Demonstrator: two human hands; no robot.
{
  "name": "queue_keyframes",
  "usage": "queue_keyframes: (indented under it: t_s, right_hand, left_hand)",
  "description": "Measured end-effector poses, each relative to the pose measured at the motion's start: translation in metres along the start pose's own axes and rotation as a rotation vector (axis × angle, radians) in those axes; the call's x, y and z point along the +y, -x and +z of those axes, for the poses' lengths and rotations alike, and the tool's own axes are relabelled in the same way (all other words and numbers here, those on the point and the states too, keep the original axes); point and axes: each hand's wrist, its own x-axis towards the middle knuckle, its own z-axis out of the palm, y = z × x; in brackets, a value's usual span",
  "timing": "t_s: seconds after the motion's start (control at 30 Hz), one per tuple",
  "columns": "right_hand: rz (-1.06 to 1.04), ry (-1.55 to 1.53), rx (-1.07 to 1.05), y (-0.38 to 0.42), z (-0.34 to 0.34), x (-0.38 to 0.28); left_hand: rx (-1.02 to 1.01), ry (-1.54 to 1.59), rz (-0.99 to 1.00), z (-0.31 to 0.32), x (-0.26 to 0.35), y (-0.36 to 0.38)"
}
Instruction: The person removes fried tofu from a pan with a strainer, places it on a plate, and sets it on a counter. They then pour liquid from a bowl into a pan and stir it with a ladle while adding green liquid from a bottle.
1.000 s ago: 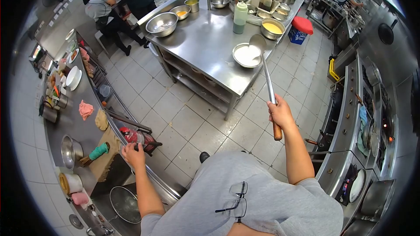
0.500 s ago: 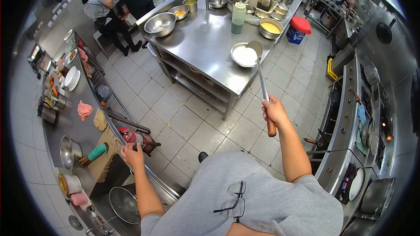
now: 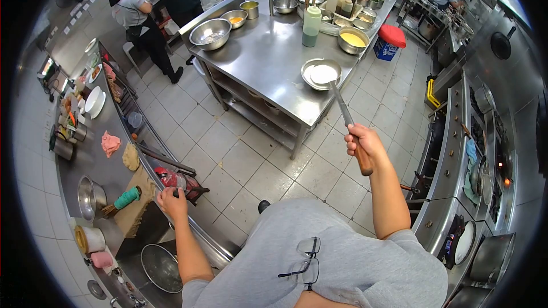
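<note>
My right hand is closed round the wooden handle of a long metal ladle. The ladle's head reaches into a metal bowl of white powder or a similar white substance, near the right edge of the steel table, and white covers the head. My left hand is at the front edge of the counter by the sink, thumb and fingers apart, holding nothing that I can see. Close to it on the counter lie a brown cloth and a brush with a green-wrapped handle.
On the steel table stand a squeeze bottle, a bowl of yellow liquid and a large metal bowl. Stoves line the right side, one with a flame. A person stands at the back left. A strainer is in the sink.
The ladle's head has turned over and dipped into the white substance, where before its dark underside showed at the bowl's rim. My right hand has shifted slightly right. My left hand stays put.
</note>
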Motion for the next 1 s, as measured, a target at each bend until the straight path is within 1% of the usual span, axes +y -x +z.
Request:
queue_keyframes:
  t_s: [0.07, 0.13, 0.2, 0.33, 0.4, 0.43, 0.5, 0.53, 0.6, 0.63, 0.7, 0.73, 0.8, 0.83, 0.87, 0.93, 0.97, 1.0]
  right_hand:
    - [-0.087, 0.220, 0.091, -0.005, -0.001, 0.008]
    - [-0.122, 0.260, 0.079, -0.014, -0.009, 0.016]
    - [-0.218, 0.436, 0.137, -0.016, -0.013, 0.019]
    - [-0.294, 0.538, 0.217, -0.008, -0.008, 0.018]
    - [-0.350, 0.786, 0.342, -0.005, -0.007, 0.019]
    - [-0.349, 0.785, 0.342, -0.007, -0.008, 0.021]
    - [-0.471, 1.078, 0.476, -0.013, -0.012, 0.029]
    - [-0.470, 1.075, 0.478, -0.015, -0.013, 0.031]
    - [-0.508, 1.194, 0.561, -0.018, -0.013, 0.037]
    - [-0.507, 1.189, 0.566, -0.023, -0.016, 0.041]
    - [-0.619, 1.266, 0.572, -0.028, -0.018, 0.047]
    - [-0.618, 1.261, 0.581, -0.028, -0.017, 0.046]
    - [-0.238, 0.852, 0.377, -0.028, -0.013, 0.040]
    - [-0.166, 0.638, 0.259, -0.033, -0.017, 0.040]
    - [-0.167, 0.627, 0.270, -0.032, -0.018, 0.038]
    - [-0.049, 0.212, 0.115, -0.024, -0.011, 0.030]
    - [-0.061, 0.104, 0.077, -0.018, -0.007, 0.026]
    - [-0.066, 0.095, 0.085, -0.015, -0.006, 0.022]
  left_hand:
    - [-0.006, 0.003, -0.006, 0.000, 0.000, 0.001]
    - [-0.012, 0.004, -0.008, -0.007, 0.006, 0.001]
    - [0.000, 0.009, -0.024, -0.013, 0.015, 0.003]
    - [0.002, 0.000, -0.027, -0.013, 0.015, 0.003]
    - [0.010, -0.010, -0.019, -0.012, 0.014, 0.003]
    - [0.010, -0.011, -0.019, -0.009, 0.012, 0.003]
    - [-0.010, -0.007, -0.022, -0.006, 0.008, 0.001]
    - [-0.010, -0.008, -0.019, -0.007, 0.009, 0.002]
    - [0.020, 0.001, -0.020, -0.010, 0.014, 0.003]
    - [0.020, 0.001, -0.013, -0.007, 0.010, 0.001]
    - [0.024, -0.006, 0.036, 0.001, -0.001, 0.000]
    - [0.024, -0.004, 0.045, 0.001, -0.001, 0.000]
    - [0.021, -0.021, 0.025, 0.000, 0.001, 0.001]
    - [0.021, -0.020, 0.040, 0.000, 0.002, 0.000]
    - [0.022, -0.018, 0.031, 0.000, 0.001, 0.001]
    - [0.020, -0.015, 0.035, 0.002, 0.000, 0.001]
    - [0.015, -0.017, 0.025, 0.003, -0.001, 0.001]
    - [0.010, -0.019, 0.015, 0.004, -0.002, 0.001]
